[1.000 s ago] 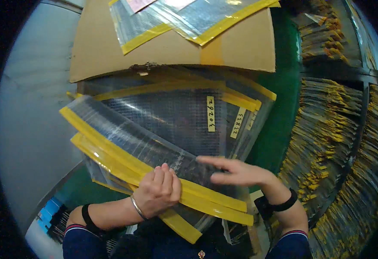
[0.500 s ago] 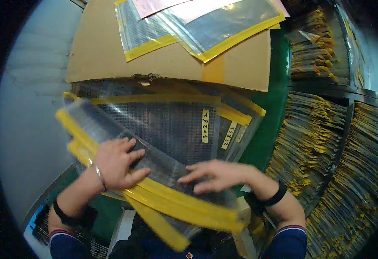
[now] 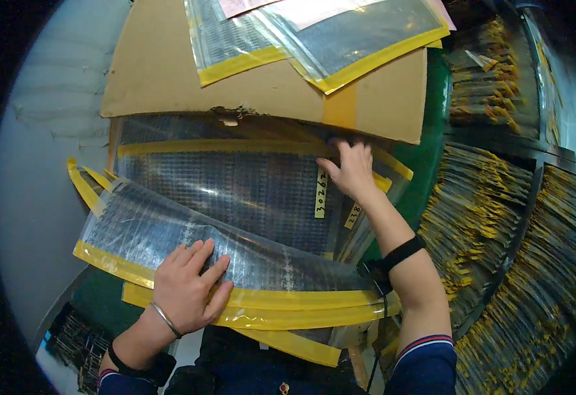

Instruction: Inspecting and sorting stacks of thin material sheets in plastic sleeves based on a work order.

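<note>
My left hand (image 3: 189,286) lies flat, fingers spread, on the near end of a clear plastic sleeve with yellow edges (image 3: 189,243), the top one of a fanned stack of such sleeves filled with small dark parts. My right hand (image 3: 350,172) reaches far forward, its fingertips on the far right corner of a larger sleeve (image 3: 235,187) that lies under the edge of a cardboard sheet (image 3: 268,92). Narrow yellow label strips (image 3: 321,192) sit just beside that hand. Neither hand grips anything.
More yellow-edged sleeves (image 3: 340,33) lie on top of the cardboard at the back. A green surface (image 3: 426,164) runs along the right of the stack. Racks packed with yellow-tagged bundles (image 3: 525,263) fill the right side. A pale wall (image 3: 44,164) is at the left.
My right hand has left the near yellow edge and stretched forward to the far corner under the cardboard. My left hand slid left and up, then settled flat on the top sleeve.
</note>
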`<state>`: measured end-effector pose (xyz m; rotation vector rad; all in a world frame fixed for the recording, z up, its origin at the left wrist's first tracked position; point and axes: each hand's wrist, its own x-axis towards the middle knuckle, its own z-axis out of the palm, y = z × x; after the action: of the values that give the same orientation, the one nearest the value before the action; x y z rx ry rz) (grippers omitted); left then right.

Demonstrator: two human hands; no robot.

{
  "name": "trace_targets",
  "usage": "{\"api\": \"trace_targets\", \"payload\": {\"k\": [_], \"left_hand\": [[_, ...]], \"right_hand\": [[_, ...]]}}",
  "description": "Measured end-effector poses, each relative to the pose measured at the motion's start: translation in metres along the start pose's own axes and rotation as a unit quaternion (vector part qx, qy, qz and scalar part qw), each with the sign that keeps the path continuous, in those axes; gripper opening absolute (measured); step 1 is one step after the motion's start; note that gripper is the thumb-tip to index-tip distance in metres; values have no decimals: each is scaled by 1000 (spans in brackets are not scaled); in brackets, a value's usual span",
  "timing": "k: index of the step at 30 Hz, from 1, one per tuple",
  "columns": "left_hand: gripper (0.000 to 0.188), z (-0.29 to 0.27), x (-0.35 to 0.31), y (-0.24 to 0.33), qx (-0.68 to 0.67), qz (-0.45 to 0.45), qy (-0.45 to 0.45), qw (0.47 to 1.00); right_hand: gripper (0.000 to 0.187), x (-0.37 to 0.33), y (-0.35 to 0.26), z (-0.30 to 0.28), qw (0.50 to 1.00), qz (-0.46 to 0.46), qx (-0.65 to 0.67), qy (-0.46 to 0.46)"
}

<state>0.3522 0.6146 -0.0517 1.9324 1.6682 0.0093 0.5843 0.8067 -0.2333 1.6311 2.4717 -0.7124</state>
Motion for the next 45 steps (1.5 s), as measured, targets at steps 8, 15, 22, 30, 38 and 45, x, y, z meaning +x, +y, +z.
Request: {"api": "trace_targets", "payload": {"k": [8, 15, 22, 30, 38, 45], "left_hand": [[45, -2, 1, 0, 10, 13, 4, 1000], [66, -9, 10, 7, -40, -60, -53, 996], [44, -7, -17, 1, -51, -7, 12, 999], [45, -9, -22, -1, -54, -2, -11, 998], [51, -13, -23, 2, -74, 17, -2, 997], [54, -10, -24, 0, -54, -9, 0, 999]], "right_hand": [[14, -56, -23, -23, 956, -272, 98, 44], [12, -160, -58, -82, 877, -448, 168, -48], [15, -145, -44, -72, 802, -331, 434, -242], [36, -67, 91, -18, 996, -26, 85, -3], [31, -49, 102, -9, 993, -33, 117, 10], [22, -53, 101, -3, 973, -9, 230, 9]]}}
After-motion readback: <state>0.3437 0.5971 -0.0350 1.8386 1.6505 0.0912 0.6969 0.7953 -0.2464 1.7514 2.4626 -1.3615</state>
